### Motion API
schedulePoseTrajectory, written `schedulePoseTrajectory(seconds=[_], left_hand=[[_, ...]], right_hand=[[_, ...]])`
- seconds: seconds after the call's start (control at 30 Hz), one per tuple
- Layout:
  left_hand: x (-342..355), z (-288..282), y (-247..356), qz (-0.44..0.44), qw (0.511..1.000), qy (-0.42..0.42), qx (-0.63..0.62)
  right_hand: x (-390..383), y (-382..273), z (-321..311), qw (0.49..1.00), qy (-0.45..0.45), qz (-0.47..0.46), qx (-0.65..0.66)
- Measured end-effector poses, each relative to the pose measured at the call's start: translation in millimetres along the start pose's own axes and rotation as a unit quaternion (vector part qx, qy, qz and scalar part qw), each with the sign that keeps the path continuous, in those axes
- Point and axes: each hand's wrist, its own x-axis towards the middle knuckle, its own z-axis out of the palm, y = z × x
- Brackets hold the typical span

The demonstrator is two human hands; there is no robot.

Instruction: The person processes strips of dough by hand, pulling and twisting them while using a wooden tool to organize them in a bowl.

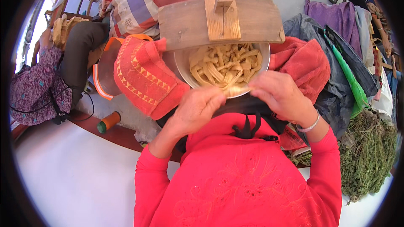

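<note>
A metal bowl (268,56) in front of me is heaped with long, pale tan strips (225,63), their exact kind unclear. At its near rim my left hand (198,108) is closed with the fingers pinched together. My right hand (281,94), with a bracelet on the wrist, is closed too and slightly blurred. Between the two hands stretches one pale strip (235,91), an end in each. Over the bowl's far side lies a wooden board (181,22). A lighter wood block (212,21) sits on it, with a thin dark spike or slit down its middle.
Red cloths flank the bowl, a patterned one (143,77) at left and a plain one (301,65) at right. Further right are dark plastic sheeting (336,96) and a bundle of dried plants (366,155). An orange-green spool (109,122) lies left, near another person's patterned sleeve (40,84).
</note>
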Motion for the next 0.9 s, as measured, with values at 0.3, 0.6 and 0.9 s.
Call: schedulePoseTrajectory(seconds=[0.3, 0.6, 0.9], left_hand=[[38, 11, 16, 0.181, 0.928, 0.080, 0.317], [21, -16, 25, 0.152, 0.963, -0.032, 0.221], [105, -40, -20, 0.108, 0.952, 0.194, 0.212]], right_hand=[[16, -2, 5, 0.999, -0.034, 0.030, -0.010], [14, -7, -15, 0.992, -0.114, 0.032, 0.038], [68, 61, 28, 0.958, 0.168, 0.194, 0.128]])
